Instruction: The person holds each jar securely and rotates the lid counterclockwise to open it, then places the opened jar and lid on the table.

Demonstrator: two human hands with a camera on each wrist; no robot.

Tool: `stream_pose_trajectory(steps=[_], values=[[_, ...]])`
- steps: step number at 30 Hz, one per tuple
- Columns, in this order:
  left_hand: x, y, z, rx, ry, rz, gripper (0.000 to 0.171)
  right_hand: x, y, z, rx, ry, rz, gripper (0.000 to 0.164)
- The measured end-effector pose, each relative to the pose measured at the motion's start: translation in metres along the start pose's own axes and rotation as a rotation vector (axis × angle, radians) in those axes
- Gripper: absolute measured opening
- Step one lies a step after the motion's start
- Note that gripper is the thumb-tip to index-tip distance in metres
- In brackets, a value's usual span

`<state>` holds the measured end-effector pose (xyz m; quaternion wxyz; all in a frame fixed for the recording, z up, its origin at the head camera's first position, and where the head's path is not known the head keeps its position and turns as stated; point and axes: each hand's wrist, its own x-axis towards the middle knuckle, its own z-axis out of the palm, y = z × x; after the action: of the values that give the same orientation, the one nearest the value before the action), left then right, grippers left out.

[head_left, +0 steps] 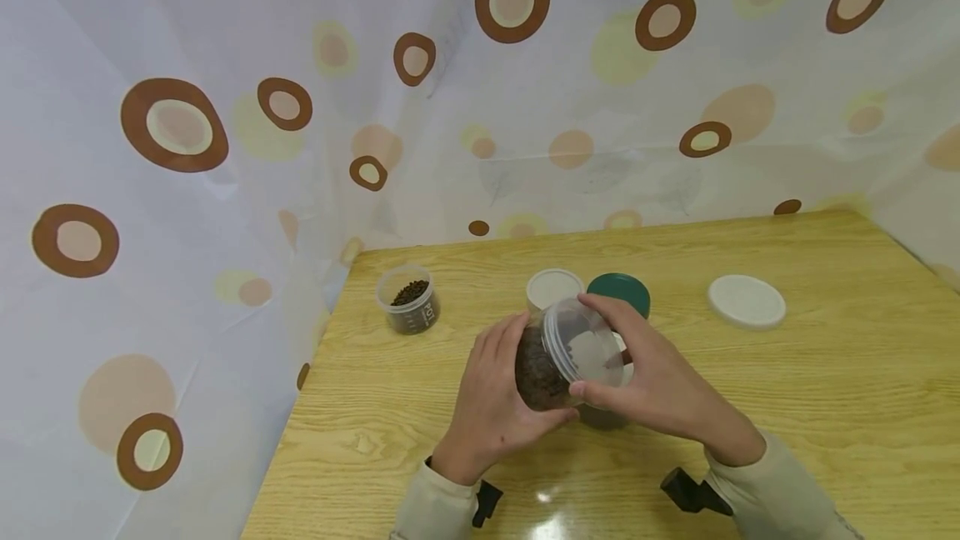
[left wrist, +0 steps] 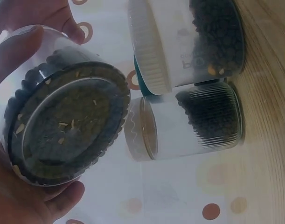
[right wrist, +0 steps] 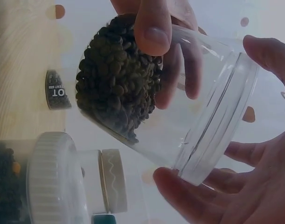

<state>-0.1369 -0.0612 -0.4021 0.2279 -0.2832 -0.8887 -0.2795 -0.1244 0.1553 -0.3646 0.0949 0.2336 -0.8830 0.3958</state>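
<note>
My left hand [head_left: 491, 394] grips the body of a clear plastic jar [right wrist: 119, 74] with dark bean-like grains in it. The jar is tilted in the air, its mouth towards the right. A clear lid [right wrist: 221, 116] sits at that mouth, and the thumb and fingers of my right hand [head_left: 660, 373] hold it round its rim. In the left wrist view the jar's base [left wrist: 67, 126] faces the camera, with a few pale flecks among the grains. Whether the lid is screwed tight I cannot tell.
Behind the hands stand a white-lidded container [head_left: 555, 286] and a green-lidded one [head_left: 618, 294]. Another container [head_left: 603, 417] is partly hidden beneath the hands. An open cup [head_left: 416, 319] of dark grains stands at left; a round white lid [head_left: 746, 301] lies at right.
</note>
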Motion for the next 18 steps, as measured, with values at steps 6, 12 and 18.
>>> stream_pose_trajectory(steps=[6, 12, 18], values=[[-0.001, 0.000, 0.003, -0.007, 0.099, 0.042, 0.108, 0.000, -0.008, -0.003, -0.055, -0.047, 0.104, 0.088], [-0.002, 0.001, 0.006, 0.105, 0.183, 0.154, 0.115, 0.002, -0.018, -0.005, -0.118, -0.035, 0.184, 0.086], [-0.004, 0.002, 0.008, 0.160, 0.180, 0.158, 0.114, 0.002, -0.020, -0.001, -0.102, 0.004, 0.196, 0.085]])
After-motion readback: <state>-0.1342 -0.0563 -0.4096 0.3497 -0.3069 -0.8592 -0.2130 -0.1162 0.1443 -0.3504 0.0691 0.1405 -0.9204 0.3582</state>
